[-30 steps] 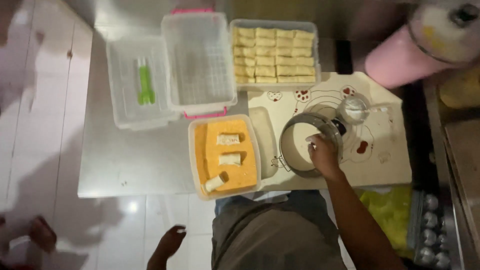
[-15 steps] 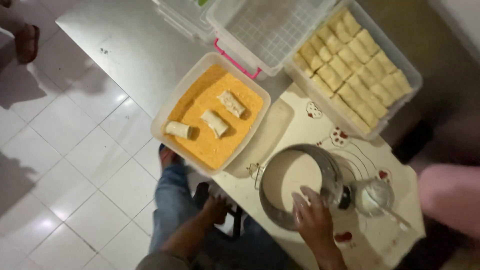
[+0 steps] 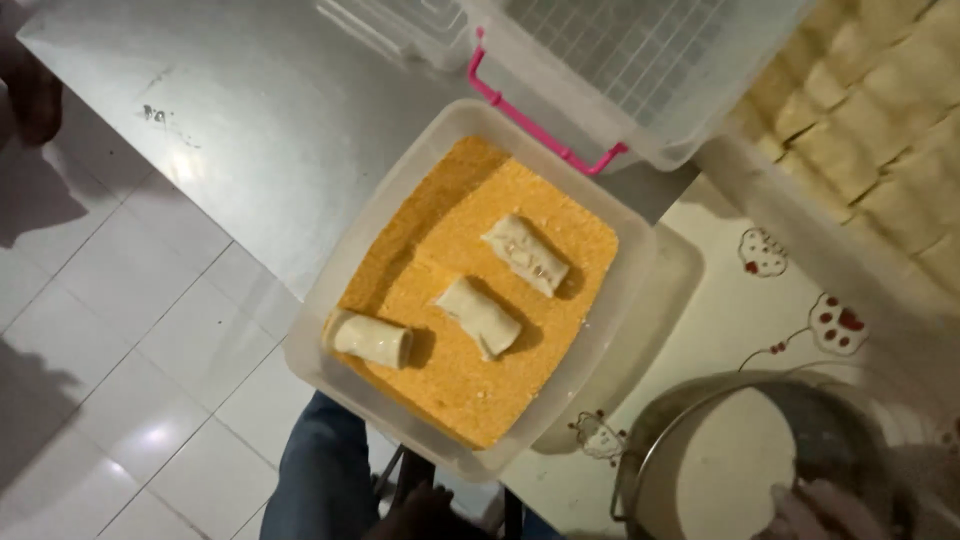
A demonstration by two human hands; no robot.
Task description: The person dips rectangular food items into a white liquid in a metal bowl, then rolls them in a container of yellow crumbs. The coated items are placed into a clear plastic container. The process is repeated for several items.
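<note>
No printed label or sign is showing. A clear lidded storage box (image 3: 640, 60) with a pink latch handle (image 3: 545, 125) is sitting at the top centre of the frame on the steel table (image 3: 250, 130). At the upper right, an open container (image 3: 790, 215) is holding rows of pale, uncoated rolls (image 3: 880, 130).

The right hand (image 3: 830, 505) is showing only partly at the lower right edge, blurred; its fingertips are reaching into the metal bowl (image 3: 650, 455), over the white batter (image 3: 735, 470). How far it is open, and whether it is grasping anything, cannot be told. A dark shape at the bottom centre edge, above the blue-trousered leg (image 3: 320, 480), may be the left hand (image 3: 420, 515); its state cannot be told either.

The translucent square tub (image 3: 330, 290) is occupying the centre of the frame, overhanging the table edge at lower left. It is holding a bed of orange breadcrumbs (image 3: 480, 380). Three pale rolls are lying on the crumbs, apart from one another: one (image 3: 525, 253) toward the upper right, one (image 3: 478, 317) in the middle, one (image 3: 372, 340) against the left wall. A patterned cream mat (image 3: 780, 290) is lying beneath the bowl, at right. White floor tiles (image 3: 110, 370) are filling the left side.
</note>
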